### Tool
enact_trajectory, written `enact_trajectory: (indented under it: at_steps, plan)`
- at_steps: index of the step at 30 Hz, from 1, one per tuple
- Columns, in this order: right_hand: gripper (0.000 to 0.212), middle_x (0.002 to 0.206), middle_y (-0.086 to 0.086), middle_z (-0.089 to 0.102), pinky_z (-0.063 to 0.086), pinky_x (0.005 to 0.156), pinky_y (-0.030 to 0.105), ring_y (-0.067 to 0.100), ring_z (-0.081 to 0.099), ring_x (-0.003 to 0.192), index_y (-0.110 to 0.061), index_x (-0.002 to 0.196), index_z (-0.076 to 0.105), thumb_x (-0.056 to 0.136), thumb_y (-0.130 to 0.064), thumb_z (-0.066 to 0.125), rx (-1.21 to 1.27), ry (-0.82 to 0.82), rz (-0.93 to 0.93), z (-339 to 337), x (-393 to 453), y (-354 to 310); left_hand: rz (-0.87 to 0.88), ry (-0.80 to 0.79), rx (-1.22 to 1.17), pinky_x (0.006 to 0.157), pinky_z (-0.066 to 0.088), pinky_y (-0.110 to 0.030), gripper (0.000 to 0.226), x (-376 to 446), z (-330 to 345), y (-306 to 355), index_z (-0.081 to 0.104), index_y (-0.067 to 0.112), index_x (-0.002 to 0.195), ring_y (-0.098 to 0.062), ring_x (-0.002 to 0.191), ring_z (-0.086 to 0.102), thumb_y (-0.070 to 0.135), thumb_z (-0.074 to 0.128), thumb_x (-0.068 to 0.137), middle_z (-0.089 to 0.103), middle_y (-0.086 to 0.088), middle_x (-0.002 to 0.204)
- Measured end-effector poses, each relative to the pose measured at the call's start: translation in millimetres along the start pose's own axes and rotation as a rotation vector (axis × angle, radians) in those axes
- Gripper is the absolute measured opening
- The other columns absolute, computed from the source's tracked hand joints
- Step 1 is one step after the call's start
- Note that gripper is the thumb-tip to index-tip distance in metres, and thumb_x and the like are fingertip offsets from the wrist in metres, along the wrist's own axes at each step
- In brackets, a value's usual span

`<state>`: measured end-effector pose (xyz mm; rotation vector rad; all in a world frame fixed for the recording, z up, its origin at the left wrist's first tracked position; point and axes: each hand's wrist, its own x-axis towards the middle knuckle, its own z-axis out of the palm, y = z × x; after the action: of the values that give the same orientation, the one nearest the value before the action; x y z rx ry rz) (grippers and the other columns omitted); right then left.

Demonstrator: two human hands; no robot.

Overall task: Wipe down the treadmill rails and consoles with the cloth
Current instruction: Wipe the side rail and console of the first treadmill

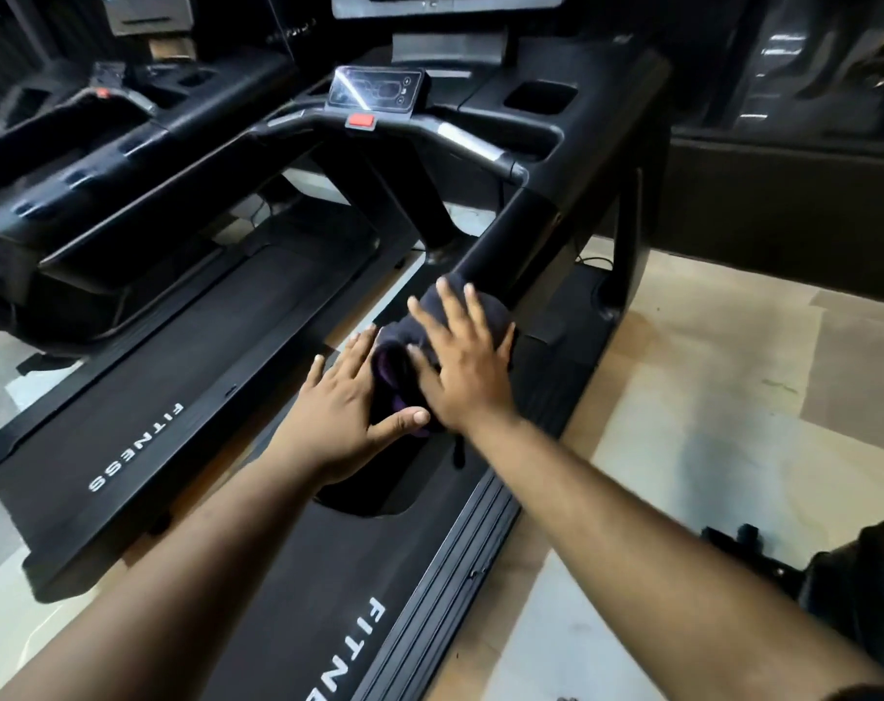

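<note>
Farthest left stands a second treadmill [141, 306], its belt marked FITNESS; nothing tells you whether its rails or console have had the cloth, so count it as likely still to do.

Next comes your left hand [341, 412], fingers straight and thumb spread wide, laid flat against the near side of the cloth [404, 356] and steadying it more than gripping it.

The cloth is a dark, bunched wad with a purple fold showing inside and a thin strand hanging below. It sits at the near end of the right side rail [511, 235] of the treadmill in front of you, draped over the rail's tip.

Your right hand [468, 366] presses down on it with fingers splayed and straight, palm on top.

By my reading you are at the start of this rail. Its length up toward the curved handlebar [460, 136], the red stop button [361, 120] and the small glossy console [374, 88] lies beyond the cloth. The console screen shows glare, so you cannot judge its cleanliness from here.

To the right there is pale floor [708, 397].
</note>
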<state>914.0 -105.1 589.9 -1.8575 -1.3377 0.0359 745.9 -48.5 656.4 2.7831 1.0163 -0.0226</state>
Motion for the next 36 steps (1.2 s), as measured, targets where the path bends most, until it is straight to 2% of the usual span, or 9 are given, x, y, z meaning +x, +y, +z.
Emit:
enact_trajectory:
  at_steps: [4,7,10,12,15,20,27,33,36]
  plan:
    - [0.068,0.173,-0.003,0.008,0.013,0.106,0.087,0.025,0.0,0.16,-0.043,0.162,0.016,0.1,-0.051,0.043,-0.099,0.016,0.135,-21.2,61.5,29.1,-0.002,0.034,0.08,0.129,0.002,-0.054,0.115,-2.5,3.1,2.4,-0.008,0.035,0.163,-0.012,0.158,-0.012,0.102,0.013,0.073,-0.011,0.002,0.173]
    - [0.089,0.174,-0.004,-0.003,0.013,0.109,0.085,0.027,-0.007,0.159,-0.033,0.164,0.001,0.094,-0.072,0.04,-0.03,0.085,0.319,-14.3,50.2,9.7,-0.013,0.041,0.094,0.129,0.003,-0.055,0.118,-2.4,3.6,3.5,-0.008,0.032,0.163,-0.014,0.159,-0.01,0.103,0.01,0.071,-0.014,0.003,0.171]
    - [0.106,0.174,-0.005,-0.003,0.016,0.113,0.076,0.024,-0.01,0.159,-0.026,0.165,0.008,0.082,-0.087,0.034,0.074,0.044,0.34,-1.7,4.9,-22.0,-0.033,0.027,0.065,0.129,0.004,-0.054,0.134,-0.6,2.3,3.3,0.006,0.017,0.165,-0.016,0.16,-0.006,0.106,0.005,0.064,-0.005,-0.002,0.172]
    - [0.101,0.174,-0.003,0.003,0.016,0.116,0.071,0.025,-0.007,0.16,-0.024,0.165,0.013,0.086,-0.081,0.039,0.076,0.031,0.248,4.7,-13.5,-21.9,-0.022,0.026,0.063,0.128,0.006,-0.055,0.136,-0.3,2.8,2.9,0.014,0.017,0.165,-0.016,0.16,-0.007,0.107,0.006,0.063,-0.002,-0.003,0.174]
    - [0.085,0.172,0.007,0.016,0.018,0.123,0.065,0.036,0.003,0.159,-0.014,0.163,0.025,0.096,-0.061,0.048,0.082,0.051,0.106,-5.1,20.9,13.7,-0.027,0.032,0.078,0.129,0.003,-0.054,0.127,-1.4,4.7,2.7,0.001,0.026,0.165,-0.012,0.158,-0.014,0.105,0.009,0.066,-0.016,0.002,0.172]
    - [0.077,0.173,-0.008,0.007,0.016,0.115,0.078,0.022,-0.001,0.16,-0.03,0.163,0.023,0.097,-0.062,0.047,0.065,0.102,0.351,-17.1,60.3,25.7,-0.02,0.039,0.108,0.129,0.001,-0.054,0.117,-2.6,4.9,4.0,-0.009,0.034,0.164,-0.014,0.158,-0.015,0.103,0.012,0.071,-0.019,0.002,0.171]
    - [0.081,0.171,-0.002,0.012,0.008,0.128,0.044,0.023,0.004,0.16,-0.021,0.163,0.021,0.097,-0.059,0.047,0.345,0.295,0.148,29.3,-40.6,1.6,-0.003,0.052,0.046,0.129,0.003,-0.052,0.121,0.0,6.5,-1.4,-0.006,0.033,0.164,-0.012,0.157,-0.014,0.105,0.008,0.068,-0.016,0.004,0.171]
    - [0.091,0.171,0.008,0.02,0.019,0.128,0.046,0.017,0.019,0.158,-0.01,0.162,0.022,0.093,-0.058,0.053,0.737,0.502,0.564,36.7,-19.5,14.5,-0.008,0.053,0.107,0.129,0.005,-0.054,0.116,-3.3,6.5,3.1,-0.002,0.032,0.165,-0.015,0.159,-0.009,0.1,0.013,0.073,-0.012,-0.001,0.173]
    - [0.1,0.172,-0.004,0.01,0.011,0.129,0.031,0.003,0.01,0.157,-0.016,0.165,0.014,0.089,-0.068,0.054,0.831,0.429,0.54,52.1,-76.6,-35.4,0.015,0.046,0.068,0.129,0.006,-0.053,0.115,-1.6,4.3,0.6,-0.004,0.031,0.165,-0.015,0.159,-0.008,0.099,0.012,0.074,-0.013,0.0,0.173]
